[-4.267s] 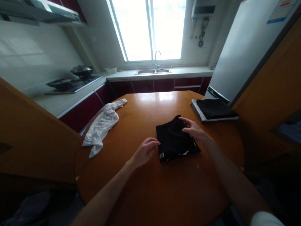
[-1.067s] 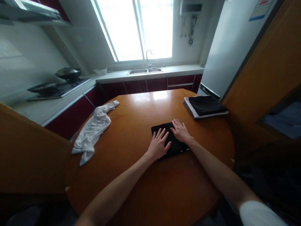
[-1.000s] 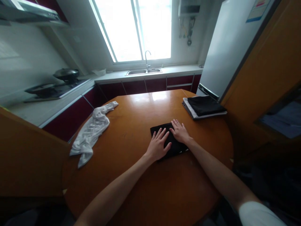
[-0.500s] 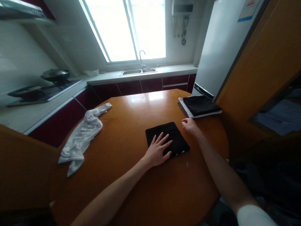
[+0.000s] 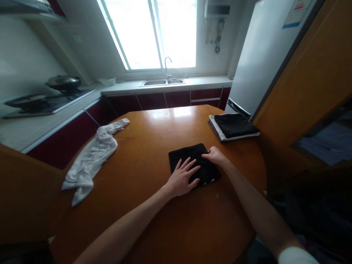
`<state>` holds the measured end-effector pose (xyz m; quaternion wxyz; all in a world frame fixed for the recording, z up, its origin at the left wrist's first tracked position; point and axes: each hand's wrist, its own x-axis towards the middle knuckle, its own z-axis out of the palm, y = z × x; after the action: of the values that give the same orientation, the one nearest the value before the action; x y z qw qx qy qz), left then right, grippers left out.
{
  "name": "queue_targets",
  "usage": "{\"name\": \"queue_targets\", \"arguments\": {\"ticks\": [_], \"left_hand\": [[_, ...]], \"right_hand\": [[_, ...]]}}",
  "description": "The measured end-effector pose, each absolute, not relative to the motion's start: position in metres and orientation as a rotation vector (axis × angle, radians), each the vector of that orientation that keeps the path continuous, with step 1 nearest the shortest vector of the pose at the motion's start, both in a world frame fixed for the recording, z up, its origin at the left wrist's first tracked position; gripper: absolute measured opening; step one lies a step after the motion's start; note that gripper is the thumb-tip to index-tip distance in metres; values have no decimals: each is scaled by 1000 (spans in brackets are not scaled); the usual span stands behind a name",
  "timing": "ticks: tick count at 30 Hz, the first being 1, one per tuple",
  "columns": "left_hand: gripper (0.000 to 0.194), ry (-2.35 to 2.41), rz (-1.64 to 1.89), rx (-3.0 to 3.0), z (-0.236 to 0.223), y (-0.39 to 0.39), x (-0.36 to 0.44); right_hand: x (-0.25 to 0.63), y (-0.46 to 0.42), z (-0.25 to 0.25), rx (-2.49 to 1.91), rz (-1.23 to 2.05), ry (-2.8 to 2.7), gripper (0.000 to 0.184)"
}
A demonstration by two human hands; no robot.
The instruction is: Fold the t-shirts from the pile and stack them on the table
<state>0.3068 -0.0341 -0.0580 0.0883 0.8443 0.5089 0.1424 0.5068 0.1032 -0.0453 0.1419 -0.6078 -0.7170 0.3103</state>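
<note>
A folded black garment (image 5: 205, 171) lies on the wooden table in front of me, with small white marks along its near edge. My left hand (image 5: 182, 179) rests flat on its lower left part, fingers spread. At the garment's right side is my right hand (image 5: 216, 155), thumb and fingers closed on the cloth at the edge. The curled fingers hide exactly how much fabric is between them. To the left a crumpled white garment (image 5: 95, 154) is stretched along the table edge. A stack of folded clothes (image 5: 236, 124), black on top and white below, sits at the far right.
The rounded wooden table (image 5: 148, 146) fills the middle. Beyond it are a counter with a sink (image 5: 162, 83) and tap, and a stove with a pan (image 5: 64, 83) at left. A refrigerator (image 5: 255, 55) stands behind the stack.
My right hand has moved left from the bare table beside the black garment onto its right edge. My left hand stays flat on the cloth. The view has shifted slightly.
</note>
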Motion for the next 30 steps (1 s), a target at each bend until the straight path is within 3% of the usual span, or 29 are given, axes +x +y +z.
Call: {"name": "queue_targets", "arguments": {"ticks": [8, 14, 19, 24, 30], "left_hand": [[50, 1502, 572, 2476, -59, -35, 307], [31, 1546, 1020, 2321, -56, -20, 291], [27, 1716, 1405, 2034, -61, 3, 264], [20, 1697, 1456, 1979, -66, 3, 259], [19, 1528, 1348, 1927, -72, 7, 280]], "right_hand": [[499, 98, -43, -1539, 1092, -1940, 7], [496, 99, -33, -1437, 1230, -1823, 16], [501, 98, -19, -1315, 1241, -1752, 26], [515, 96, 6, -1162, 1134, -1738, 37], [538, 99, 50, -1220, 784, -1896, 33]]}}
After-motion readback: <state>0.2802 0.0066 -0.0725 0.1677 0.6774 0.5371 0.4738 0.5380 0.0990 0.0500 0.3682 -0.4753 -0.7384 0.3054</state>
